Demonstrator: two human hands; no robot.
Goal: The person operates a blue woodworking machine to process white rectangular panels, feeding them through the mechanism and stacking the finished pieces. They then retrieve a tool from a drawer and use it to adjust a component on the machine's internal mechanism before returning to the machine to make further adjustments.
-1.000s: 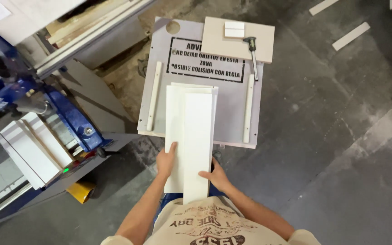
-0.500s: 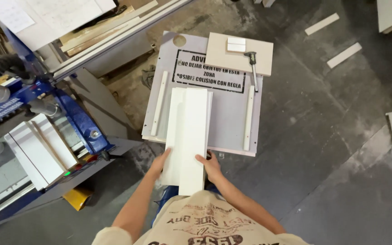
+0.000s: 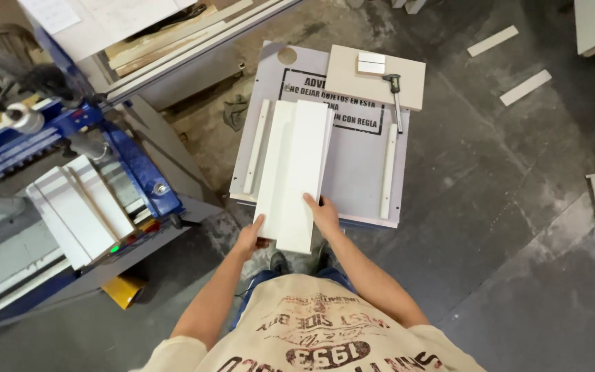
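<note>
Two long white boards [image 3: 296, 172] lie stacked lengthwise on a grey table [image 3: 359, 165], their near ends sticking out over its front edge. My left hand [image 3: 251, 238] grips the near left corner of the stack from below. My right hand [image 3: 324, 213] rests on the near right edge, fingers on top of the upper board. Narrow white strips lie on either side of the stack, one on the left [image 3: 256, 146] and one on the right [image 3: 388, 171].
A beige panel [image 3: 374, 77] with small white blocks and a caliper [image 3: 396, 96] lies at the table's far end. A blue machine [image 3: 70, 172] with white panels stands on the left. Scrap strips [image 3: 525, 87] lie on the concrete floor to the right.
The stacked boards have slid farther onto the table, away from me. My hands have followed along the boards' near end, and my view has shifted slightly.
</note>
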